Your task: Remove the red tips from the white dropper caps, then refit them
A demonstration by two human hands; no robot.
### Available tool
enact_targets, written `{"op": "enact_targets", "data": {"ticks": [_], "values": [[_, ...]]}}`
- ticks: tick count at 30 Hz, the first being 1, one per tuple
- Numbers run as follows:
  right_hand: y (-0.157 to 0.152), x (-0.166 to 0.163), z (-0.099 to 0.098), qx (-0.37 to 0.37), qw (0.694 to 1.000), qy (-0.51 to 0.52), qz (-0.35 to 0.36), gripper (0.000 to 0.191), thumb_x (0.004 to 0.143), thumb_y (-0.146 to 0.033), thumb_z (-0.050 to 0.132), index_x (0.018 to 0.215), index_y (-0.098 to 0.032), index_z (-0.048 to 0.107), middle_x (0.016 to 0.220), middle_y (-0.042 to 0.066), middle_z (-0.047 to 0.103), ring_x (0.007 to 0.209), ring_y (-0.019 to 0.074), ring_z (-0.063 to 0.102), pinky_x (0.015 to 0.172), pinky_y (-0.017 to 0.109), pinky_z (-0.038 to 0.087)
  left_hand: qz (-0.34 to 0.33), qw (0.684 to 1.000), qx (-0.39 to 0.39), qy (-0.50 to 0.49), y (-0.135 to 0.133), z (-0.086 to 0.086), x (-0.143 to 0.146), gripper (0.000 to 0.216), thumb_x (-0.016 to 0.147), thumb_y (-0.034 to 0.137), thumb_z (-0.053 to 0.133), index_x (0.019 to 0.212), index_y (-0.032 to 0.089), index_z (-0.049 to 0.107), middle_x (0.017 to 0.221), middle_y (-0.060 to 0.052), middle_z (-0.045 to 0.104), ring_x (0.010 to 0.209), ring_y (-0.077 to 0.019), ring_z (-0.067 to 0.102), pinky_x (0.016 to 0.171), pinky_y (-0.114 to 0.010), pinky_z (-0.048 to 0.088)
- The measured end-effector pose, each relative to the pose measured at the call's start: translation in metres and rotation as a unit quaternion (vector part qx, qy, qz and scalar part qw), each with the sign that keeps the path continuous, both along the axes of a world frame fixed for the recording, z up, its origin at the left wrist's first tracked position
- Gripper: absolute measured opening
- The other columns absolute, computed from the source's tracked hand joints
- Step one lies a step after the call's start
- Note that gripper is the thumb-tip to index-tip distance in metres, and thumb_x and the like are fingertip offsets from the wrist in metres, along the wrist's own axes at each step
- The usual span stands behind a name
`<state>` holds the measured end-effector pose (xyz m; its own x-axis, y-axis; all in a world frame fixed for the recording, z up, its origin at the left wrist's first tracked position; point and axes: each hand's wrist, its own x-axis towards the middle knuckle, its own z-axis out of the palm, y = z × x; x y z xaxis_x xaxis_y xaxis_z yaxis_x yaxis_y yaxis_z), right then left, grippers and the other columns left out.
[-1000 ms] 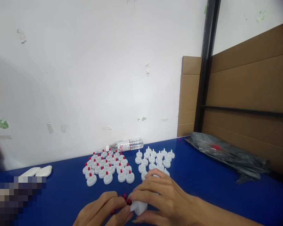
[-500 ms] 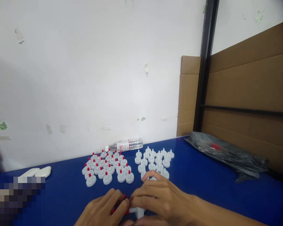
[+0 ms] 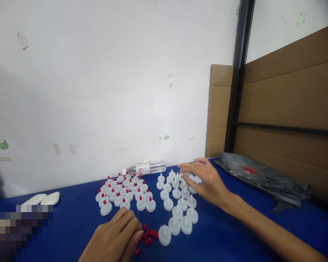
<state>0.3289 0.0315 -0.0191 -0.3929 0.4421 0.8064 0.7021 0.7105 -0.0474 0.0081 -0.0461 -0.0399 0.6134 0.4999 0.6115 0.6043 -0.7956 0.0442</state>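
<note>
My left hand (image 3: 116, 234) rests low on the table with its fingers curled together against the thumb. Whatever they may hold is hidden. Right beside those fingertips lies a loose pile of small red tip caps (image 3: 147, 235). Over the back of the white nozzle lids group hovers my right hand (image 3: 205, 180), thumb apart from the fingers, nothing visible in it. These bare white nozzle lids (image 3: 176, 212) stand spout up, trailing toward me. One white lid (image 3: 164, 235) is nearest the red caps. To the left stand several white lids with red tips (image 3: 123, 191).
A clear plastic bottle (image 3: 150, 167) lies along the wall behind the lids. Two white rounded objects (image 3: 49, 199) sit at the left. Grey plastic bags (image 3: 259, 178) lie at the right, by cardboard sheets (image 3: 289, 91) and a dark metal post (image 3: 238, 80).
My hands have come apart. The right moved from the red caps up and right to the back lids, uncovering the nearer lids. The left stayed low, shifting slightly left.
</note>
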Motion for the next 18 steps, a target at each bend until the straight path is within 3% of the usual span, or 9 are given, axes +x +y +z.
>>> {"op": "enact_targets", "data": {"ticks": [3, 7, 11, 18], "values": [[0.026, 0.025, -0.004, -0.060, 0.993, 0.049, -0.093, 0.019, 0.101, -0.037, 0.057, 0.111, -0.025, 0.067, 0.113, 0.007, 0.076, 0.101, 0.0265, 0.071, 0.096, 0.043, 0.047, 0.008, 0.999, 0.024, 0.030, 0.010, -0.013, 0.000, 0.028, 0.106, 0.023, 0.034, 0.097, 0.026, 0.060, 0.085, -0.003, 0.065, 0.077, -0.0180, 0.062, 0.058, -0.022, 0.051], [0.052, 0.052, -0.013, -0.127, 0.972, 0.080, -0.179, 0.025, 0.100, -0.042, 0.052, 0.107, -0.023, 0.066, 0.096, 0.007, 0.075, 0.082, 0.0255, 0.070, 0.075, 0.036, 0.050, 0.033, 0.998, 0.003, 0.062, 0.008, -0.017, 0.001, 0.028, 0.102, 0.015, 0.038, 0.102, 0.026, 0.064, 0.094, -0.005, 0.066, 0.080, -0.0179, 0.063, 0.059, -0.021, 0.053], [0.069, 0.070, -0.026, -0.191, 0.957, 0.053, -0.213, 0.020, 0.097, -0.038, 0.061, 0.098, -0.020, 0.068, 0.094, 0.006, 0.071, 0.083, 0.0218, 0.067, 0.079, 0.036, 0.051, 0.026, 0.995, -0.035, 0.084, 0.000, -0.010, 0.003, 0.030, 0.098, 0.010, 0.043, 0.110, 0.026, 0.065, 0.099, -0.005, 0.069, 0.086, -0.0182, 0.065, 0.065, -0.022, 0.056], [0.082, 0.079, -0.042, -0.286, 0.935, 0.014, -0.210, 0.025, 0.101, -0.038, 0.063, 0.113, -0.016, 0.066, 0.109, 0.006, 0.068, 0.091, 0.0187, 0.068, 0.082, 0.039, 0.058, 0.024, 0.998, -0.013, 0.058, 0.000, -0.016, 0.006, 0.026, 0.101, 0.017, 0.048, 0.118, 0.027, 0.066, 0.100, -0.004, 0.073, 0.090, -0.0187, 0.067, 0.074, -0.023, 0.061]]}}
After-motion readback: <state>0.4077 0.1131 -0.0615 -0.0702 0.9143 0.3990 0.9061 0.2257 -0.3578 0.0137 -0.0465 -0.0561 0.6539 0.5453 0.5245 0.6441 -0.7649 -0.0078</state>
